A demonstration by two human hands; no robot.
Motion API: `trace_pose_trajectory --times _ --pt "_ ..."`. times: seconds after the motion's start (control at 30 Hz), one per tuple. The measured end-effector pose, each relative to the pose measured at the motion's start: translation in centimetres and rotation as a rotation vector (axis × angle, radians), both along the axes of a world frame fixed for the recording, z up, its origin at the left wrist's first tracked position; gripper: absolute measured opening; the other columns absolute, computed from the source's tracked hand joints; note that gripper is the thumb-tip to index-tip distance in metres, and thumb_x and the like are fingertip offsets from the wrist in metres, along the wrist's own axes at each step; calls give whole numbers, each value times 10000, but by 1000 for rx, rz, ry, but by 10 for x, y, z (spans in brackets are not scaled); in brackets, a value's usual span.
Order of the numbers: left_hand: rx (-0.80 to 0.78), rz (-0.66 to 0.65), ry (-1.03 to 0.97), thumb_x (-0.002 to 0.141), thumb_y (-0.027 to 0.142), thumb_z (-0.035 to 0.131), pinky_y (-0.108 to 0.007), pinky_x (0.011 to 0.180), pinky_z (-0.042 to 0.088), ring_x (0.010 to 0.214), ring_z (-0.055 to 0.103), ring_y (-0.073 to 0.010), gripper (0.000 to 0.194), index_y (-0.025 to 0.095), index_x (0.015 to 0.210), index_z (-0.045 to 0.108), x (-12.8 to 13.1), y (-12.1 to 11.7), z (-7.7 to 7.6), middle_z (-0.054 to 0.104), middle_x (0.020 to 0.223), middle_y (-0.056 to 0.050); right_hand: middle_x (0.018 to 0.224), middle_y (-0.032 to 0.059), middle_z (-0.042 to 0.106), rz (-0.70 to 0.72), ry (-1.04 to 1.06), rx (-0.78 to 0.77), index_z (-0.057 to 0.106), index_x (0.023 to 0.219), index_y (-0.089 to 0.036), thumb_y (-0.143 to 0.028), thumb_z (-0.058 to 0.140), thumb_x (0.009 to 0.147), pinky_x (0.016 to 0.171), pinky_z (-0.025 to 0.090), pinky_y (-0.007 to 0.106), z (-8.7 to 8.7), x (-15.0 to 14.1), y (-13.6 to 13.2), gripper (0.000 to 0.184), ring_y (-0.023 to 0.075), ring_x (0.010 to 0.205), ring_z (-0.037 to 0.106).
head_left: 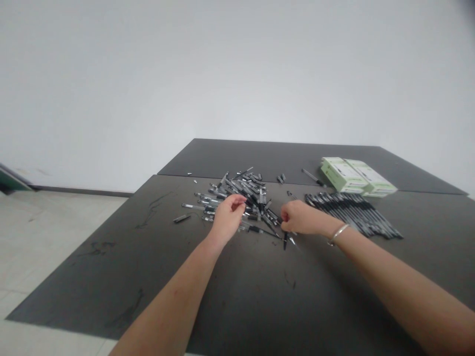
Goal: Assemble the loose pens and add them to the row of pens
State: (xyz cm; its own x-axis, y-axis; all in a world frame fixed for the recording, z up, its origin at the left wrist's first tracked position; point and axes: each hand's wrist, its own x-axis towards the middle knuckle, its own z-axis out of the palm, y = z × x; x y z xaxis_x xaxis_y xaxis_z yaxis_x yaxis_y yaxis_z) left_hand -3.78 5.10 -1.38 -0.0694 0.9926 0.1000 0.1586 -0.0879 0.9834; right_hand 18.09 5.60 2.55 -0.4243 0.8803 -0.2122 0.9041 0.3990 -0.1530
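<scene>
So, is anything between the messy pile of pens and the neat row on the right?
Yes: your right hand is in the gap between the pile and the neat row. What looks like a loose pen lies just beyond that hand, partly hidden. The boxes sit behind the row, out of that path.

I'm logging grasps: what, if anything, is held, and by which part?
It cannot be told: the left hand curls over loose clear-and-black plastic pens; the right hand seems to hide the top of a slim black piece.
</scene>
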Motion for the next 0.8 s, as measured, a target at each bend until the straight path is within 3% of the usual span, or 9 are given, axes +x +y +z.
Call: trace_pose_trajectory --times 0.2,0.43,0.57,0.8 --pt "241 -53 337 727 91 610 -294 767 447 789 592 -184 291 231 965 703 -3 -2 -8 672 933 -59 623 53 671 48 25 13 704 672 -164 -185 553 671 505 340 229 2 -7 -11 152 149 569 575" --pt "252 -106 805 817 385 604 -338 819 428 978 543 -238 258 265 1032 679 5 -15 3 672 1034 -24 652 63 680 62 46 45 691 680 -161 -195 544 677 535 345 238 4 -8 -19 151 164 604 591" --pt "236 -119 904 839 471 556 -323 806 432 1016 536 -229 285 271 999 681 11 -16 3 669 1053 -4 661 60 675 41 40 89 668 680 -174 -199 536 686 549 333 249 -1 -4 -19 135 173 629 599" --pt "250 -128 956 826 422 577 -319 765 435 976 549 -224 256 266 1007 670 17 -15 1 666 1013 -13 670 56 666 11 44 151 617 670 -188 -206 526 717 551 301 262 -13 -2 -19 104 178 631 598"
